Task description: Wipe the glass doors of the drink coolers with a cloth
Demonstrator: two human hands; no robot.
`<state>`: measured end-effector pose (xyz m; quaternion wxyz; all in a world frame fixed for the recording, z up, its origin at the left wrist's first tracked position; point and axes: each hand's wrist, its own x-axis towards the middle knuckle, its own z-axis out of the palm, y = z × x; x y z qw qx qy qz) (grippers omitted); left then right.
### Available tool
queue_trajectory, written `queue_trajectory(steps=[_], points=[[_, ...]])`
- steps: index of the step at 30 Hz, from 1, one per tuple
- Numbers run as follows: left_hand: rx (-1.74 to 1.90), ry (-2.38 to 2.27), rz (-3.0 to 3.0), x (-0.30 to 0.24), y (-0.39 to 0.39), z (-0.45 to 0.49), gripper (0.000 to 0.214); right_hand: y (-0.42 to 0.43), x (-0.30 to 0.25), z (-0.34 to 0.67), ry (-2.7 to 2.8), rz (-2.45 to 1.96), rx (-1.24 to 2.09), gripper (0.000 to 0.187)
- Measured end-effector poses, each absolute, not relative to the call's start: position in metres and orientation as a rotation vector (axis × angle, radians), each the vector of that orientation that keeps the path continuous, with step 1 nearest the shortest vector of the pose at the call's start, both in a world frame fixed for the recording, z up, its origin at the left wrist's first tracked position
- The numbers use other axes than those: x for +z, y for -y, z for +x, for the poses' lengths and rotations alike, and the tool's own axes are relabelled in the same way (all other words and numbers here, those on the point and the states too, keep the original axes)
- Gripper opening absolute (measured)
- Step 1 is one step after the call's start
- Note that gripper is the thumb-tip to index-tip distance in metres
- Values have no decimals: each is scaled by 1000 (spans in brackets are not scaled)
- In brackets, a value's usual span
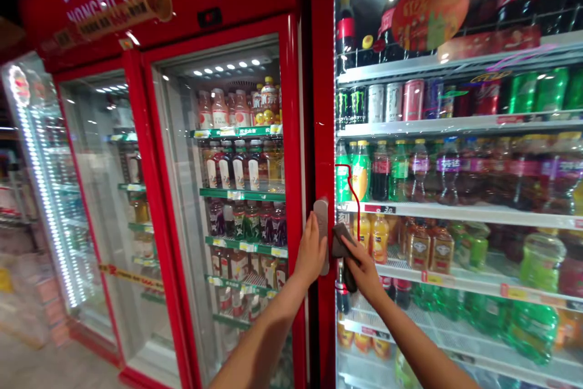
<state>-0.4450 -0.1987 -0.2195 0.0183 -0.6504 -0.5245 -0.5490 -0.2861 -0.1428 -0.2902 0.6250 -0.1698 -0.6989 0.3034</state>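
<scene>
My left hand [312, 248] is closed on the long grey door handle [322, 219] of the red-framed drinks fridge on the right. Its fingers lie together along the handle's left side. My right hand [363, 269] grips a dark handheld tool [342, 242] with a blocky grey head and a black handle that hangs downward. The tool's head is close to the red door frame [324, 134], just right of the handle. I cannot make out exactly what kind of tool it is. Behind it, bottles of orange drink [379, 237] show through the glass.
Shelves [455, 214] of cans and bottles fill the right fridge. To the left stands a red double-door fridge [286, 134] with bottled drinks inside. Farther left is a fridge edged with a bright light strip [43, 195]. Grey floor [86, 368] shows at lower left.
</scene>
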Motion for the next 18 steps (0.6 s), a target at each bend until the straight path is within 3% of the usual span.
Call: queue_trajectory(steps=[4, 11, 18], points=[[-2424, 1772, -1840, -204, 173, -440, 58, 146, -258, -270, 1418, -478, 985, 53], [-2646, 1880, -1889, -199, 163, -438, 78, 160, -228, -283, 1159, -502, 1277, 59], [-2647, 1930, -1804, -202, 160, -433, 75, 182, -231, -298, 1003, -581, 1134, 63]])
